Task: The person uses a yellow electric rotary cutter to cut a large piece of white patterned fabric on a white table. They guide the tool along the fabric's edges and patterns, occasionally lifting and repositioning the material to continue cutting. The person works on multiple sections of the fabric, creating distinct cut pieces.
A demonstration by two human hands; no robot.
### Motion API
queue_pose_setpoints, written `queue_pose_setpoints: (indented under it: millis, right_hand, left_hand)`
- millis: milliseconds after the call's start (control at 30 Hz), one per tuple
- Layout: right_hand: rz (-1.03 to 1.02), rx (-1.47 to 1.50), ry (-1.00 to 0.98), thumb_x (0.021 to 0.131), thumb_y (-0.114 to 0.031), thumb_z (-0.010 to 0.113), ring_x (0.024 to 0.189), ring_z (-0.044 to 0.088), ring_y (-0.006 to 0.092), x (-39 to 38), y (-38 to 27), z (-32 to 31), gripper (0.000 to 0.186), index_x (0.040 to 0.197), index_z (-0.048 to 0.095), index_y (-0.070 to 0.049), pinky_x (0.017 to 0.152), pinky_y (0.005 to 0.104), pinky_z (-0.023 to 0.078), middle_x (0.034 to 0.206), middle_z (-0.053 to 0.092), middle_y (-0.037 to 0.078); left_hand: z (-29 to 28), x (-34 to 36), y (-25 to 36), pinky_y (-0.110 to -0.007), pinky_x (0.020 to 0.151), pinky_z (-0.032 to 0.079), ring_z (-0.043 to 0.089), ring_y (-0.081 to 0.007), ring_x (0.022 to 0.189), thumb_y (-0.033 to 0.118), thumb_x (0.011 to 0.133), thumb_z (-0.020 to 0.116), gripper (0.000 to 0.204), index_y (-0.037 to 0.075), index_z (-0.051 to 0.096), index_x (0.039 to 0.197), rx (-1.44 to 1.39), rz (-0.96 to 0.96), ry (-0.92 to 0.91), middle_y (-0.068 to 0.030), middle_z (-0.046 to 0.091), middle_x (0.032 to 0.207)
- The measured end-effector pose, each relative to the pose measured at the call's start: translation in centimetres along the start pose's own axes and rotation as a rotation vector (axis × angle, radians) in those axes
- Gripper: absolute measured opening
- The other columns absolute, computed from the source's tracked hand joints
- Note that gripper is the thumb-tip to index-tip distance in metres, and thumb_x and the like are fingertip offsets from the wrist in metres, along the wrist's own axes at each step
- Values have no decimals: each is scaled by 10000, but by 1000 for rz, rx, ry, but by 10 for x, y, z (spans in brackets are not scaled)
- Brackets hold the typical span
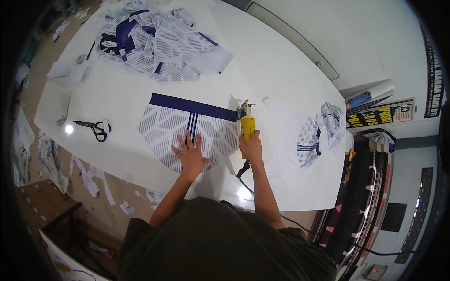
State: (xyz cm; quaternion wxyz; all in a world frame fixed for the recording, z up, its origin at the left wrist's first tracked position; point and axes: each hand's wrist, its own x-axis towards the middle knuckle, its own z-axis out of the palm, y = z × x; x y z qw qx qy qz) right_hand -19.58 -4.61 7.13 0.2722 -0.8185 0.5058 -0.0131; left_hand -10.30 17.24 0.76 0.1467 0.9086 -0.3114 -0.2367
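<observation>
A white fabric piece (215, 138) with grey stripes, a purple band along its far edge and purple stripes down its middle lies flat on the white table (262, 182). My left hand (191, 157) rests on it, fingers spread. Wrapped round the yellow body of an electric rotary fabric cutter (248, 126) is my right hand (251, 146). The cutter's metal head is at the right end of the purple band; its blade's exact contact with the cloth is too small to tell. A black cord runs from its near end toward me.
Black scissors (96, 129) lie at the left. A heap of patterned fabric (164, 44) sits at the far left, smaller pieces (309, 140) at the right. Scraps (89, 180) litter the floor. Rolls and boards (379, 110) stand beyond the table's right edge.
</observation>
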Motion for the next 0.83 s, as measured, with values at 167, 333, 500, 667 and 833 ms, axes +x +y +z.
queue_pose_setpoints:
  millis: [167,333,500,667,833]
  right_hand:
    - [16,76,60,885,-354,719,925,714,498,10,26,-8,625,1238,469,97,796,511,593,1032,691,364]
    - [144,447,49,894,-313,739,653,716,251,-41,83,-35,522,1193,530,60,538,378,592,907,691,177]
    - [339,527,152,876,-384,736,847,759,338,-101,142,-73,610,1226,534,74,712,423,603,963,726,255]
    - [516,578,363,877,-383,725,926,747,357,-155,196,-88,638,1250,515,90,790,440,589,1008,720,286]
    - [575,649,630,881,-344,728,877,748,295,-190,248,-71,608,1269,518,75,748,404,600,1036,715,248]
  left_hand:
    - [9,-6,-7,-814,1099,182,167,-569,1509,480,685,901,1067,96,424,1559,69,73,163,-272,192,1676]
    - [-20,33,-39,-488,953,519,668,-404,1073,222,783,773,402,21,692,1121,-271,235,-248,-240,698,1136]
    - [-130,138,-18,-446,1020,498,629,-427,1188,173,1004,583,351,-83,608,1243,-438,120,319,-327,646,1236]
    - [-109,194,83,-619,1231,203,176,-541,1529,402,950,692,961,75,133,1660,-13,366,618,-307,126,1684]
    - [65,199,219,-606,1227,246,247,-488,1529,477,963,650,900,47,235,1636,-34,826,208,-316,251,1648]
